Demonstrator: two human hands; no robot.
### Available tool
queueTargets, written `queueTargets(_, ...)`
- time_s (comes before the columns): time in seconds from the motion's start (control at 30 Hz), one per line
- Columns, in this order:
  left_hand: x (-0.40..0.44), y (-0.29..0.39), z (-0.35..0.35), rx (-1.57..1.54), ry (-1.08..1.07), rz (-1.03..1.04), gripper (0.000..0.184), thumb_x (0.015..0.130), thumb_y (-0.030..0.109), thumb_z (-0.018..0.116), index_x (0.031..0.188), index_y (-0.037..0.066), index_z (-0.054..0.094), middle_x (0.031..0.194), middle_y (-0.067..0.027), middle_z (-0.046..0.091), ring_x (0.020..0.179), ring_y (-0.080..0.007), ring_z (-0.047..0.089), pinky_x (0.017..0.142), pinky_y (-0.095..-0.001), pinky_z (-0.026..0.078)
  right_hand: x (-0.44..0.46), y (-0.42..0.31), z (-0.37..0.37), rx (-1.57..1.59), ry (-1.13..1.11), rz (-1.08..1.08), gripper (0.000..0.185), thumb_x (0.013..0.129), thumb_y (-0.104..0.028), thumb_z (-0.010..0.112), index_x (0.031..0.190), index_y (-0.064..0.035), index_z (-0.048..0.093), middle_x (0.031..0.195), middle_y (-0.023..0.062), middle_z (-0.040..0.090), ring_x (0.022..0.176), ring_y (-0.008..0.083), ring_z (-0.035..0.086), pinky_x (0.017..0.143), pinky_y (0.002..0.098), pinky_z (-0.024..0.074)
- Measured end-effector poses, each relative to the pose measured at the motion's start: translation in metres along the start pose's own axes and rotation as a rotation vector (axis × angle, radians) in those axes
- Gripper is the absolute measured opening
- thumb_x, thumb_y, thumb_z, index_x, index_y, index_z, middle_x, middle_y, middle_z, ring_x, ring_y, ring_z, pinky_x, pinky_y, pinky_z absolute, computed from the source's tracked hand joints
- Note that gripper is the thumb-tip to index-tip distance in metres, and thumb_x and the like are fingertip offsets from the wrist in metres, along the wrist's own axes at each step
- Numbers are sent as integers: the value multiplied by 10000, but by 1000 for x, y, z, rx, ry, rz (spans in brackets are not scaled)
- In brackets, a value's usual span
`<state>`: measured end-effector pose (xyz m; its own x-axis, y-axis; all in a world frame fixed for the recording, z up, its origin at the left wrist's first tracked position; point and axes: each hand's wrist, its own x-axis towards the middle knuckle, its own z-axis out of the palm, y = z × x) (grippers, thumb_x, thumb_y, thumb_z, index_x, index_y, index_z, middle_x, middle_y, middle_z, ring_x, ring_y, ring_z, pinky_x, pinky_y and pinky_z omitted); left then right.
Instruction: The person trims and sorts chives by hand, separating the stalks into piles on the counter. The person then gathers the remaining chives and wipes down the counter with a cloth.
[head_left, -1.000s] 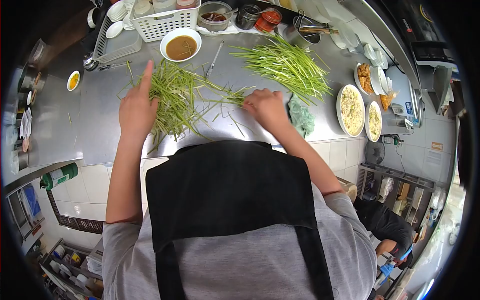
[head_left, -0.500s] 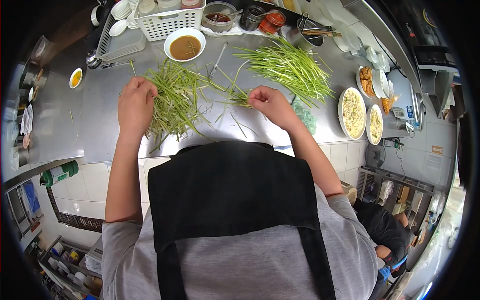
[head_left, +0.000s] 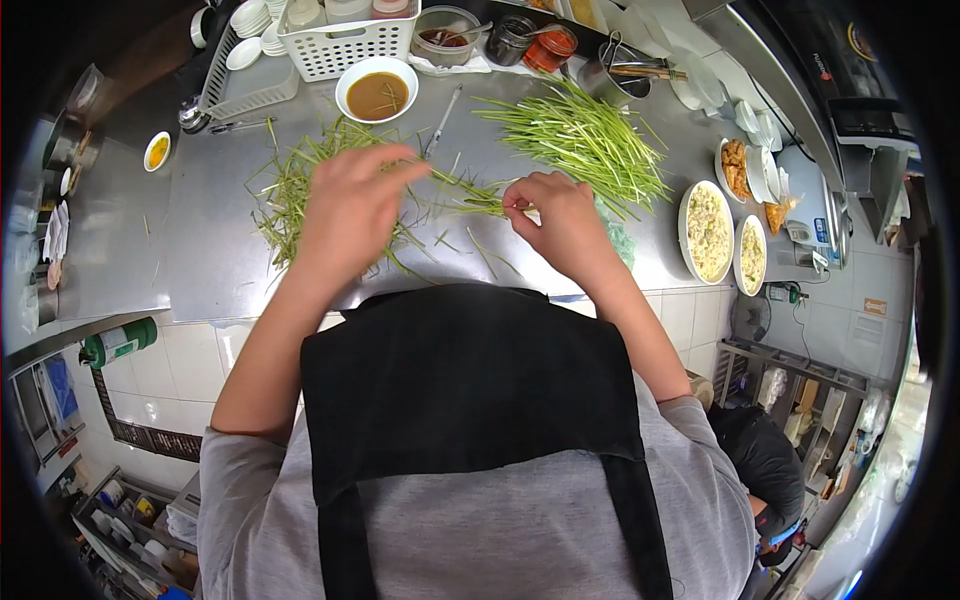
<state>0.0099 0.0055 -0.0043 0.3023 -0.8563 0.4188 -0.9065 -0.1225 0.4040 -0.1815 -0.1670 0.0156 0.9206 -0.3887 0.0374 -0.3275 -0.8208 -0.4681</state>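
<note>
Shiny grey steel counter (head_left: 215,215), mid-frame, puts tangled green stalks (head_left: 283,192) within easy reach; left hand (head_left: 350,208) above, fingers apart; right hand (head_left: 567,218), fingertips together, hold unclear.

Left hand (head_left: 348,215) open, right hand (head_left: 558,222) curled

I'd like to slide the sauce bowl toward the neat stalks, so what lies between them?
A thin, pen-like tool lies between the sauce bowl and the neat stalks, as the head view shows.
</note>
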Motion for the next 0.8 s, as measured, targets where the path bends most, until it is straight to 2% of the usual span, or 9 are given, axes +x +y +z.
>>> queueTargets(0.03, 2, 7, 6, -116, -64, 101, 273, 848, 124, 578, 1107, 170, 654, 1099, -31, 618, 1046, -232, 544, 924, -394, 373, 0, -11, -6, -86, 15, -34, 67, 780, -93, 668, 841, -96, 640, 802, 20, 630, 772, 209, 576, 728, 351, 419)
queueTargets(0.13, 6, 23, 24, -285, -219, 121, 228, 876, 214, 569, 1070, 136, 659, 1069, -36, 628, 1027, -235, 547, 919, -391, 364, 1, -29, -24, -177, 69, -97, 71, 766, -74, 681, 818, -86, 633, 824, 29, 636, 805, 239, 581, 721, 350, 434)
queueTargets(0.23, 7, 18, 27, -178, -341, 49, 222, 889, 254, 560, 1038, 125, 662, 1011, -49, 632, 980, -245, 557, 912, -382, 356, 1, -18, -38, -119, 161, -114, 78, 759, -83, 688, 814, -96, 635, 830, 17, 632, 808, 232, 569, 732, 350, 410)
queueTargets(0.3, 4, 8, 25, -179, -328, 47, 214, 896, 248, 552, 1028, 120, 660, 984, -57, 628, 957, -250, 559, 907, -382, 359, -3, -5, -48, -58, 213, -104, 88, 754, -95, 693, 821, -111, 638, 831, 7, 629, 794, 225, 562, 748, 354, 389)
queueTargets(0.47, 0, 2, 12, -320, -270, -30, 224, 902, 231, 548, 1064, 121, 656, 957, -67, 612, 915, -261, 564, 902, -383, 369, -13, 3, -46, 314, 118, 199, 66, 789, -69, 675, 842, -51, 641, 814, 37, 626, 771, 177, 554, 635, 289, 421)
queueTargets(0.57, 4, 11, 6, -474, -104, -216, 266, 878, 241, 586, 1114, 138, 651, 986, -61, 603, 921, -263, 564, 909, -394, 372, -11, 3, -36, 398, 105, 256, 68, 794, -70, 671, 845, -36, 639, 808, 43, 622, 761, 170, 550, 633, 289, 428)
queueTargets(0.63, 7, 22, 3, -67, 77, -31, 333, 842, 259, 628, 1160, 161, 643, 1008, -57, 591, 920, -261, 565, 919, -404, 371, -7, -2, -33, 380, 113, 238, 67, 797, -69, 666, 845, -32, 638, 807, 48, 621, 759, 172, 552, 639, 293, 435)
queueTargets(0.7, 10, 27, -1, -18, 54, 36, 327, 828, 273, 640, 1132, 155, 646, 979, -55, 597, 918, -256, 566, 908, -408, 375, -4, -8, -32, 282, 103, 106, 64, 806, -75, 659, 853, -35, 638, 808, 48, 621, 748, 167, 553, 661, 289, 448)
queueTargets(0.8, 10, 22, 0, 80, -24, 105, 278, 818, 284, 644, 1056, 140, 641, 912, -47, 605, 896, -245, 565, 878, -412, 382, -2, -11, -30, 269, 99, 75, 63, 811, -77, 655, 857, -37, 637, 807, 53, 623, 738, 171, 555, 683, 286, 458)
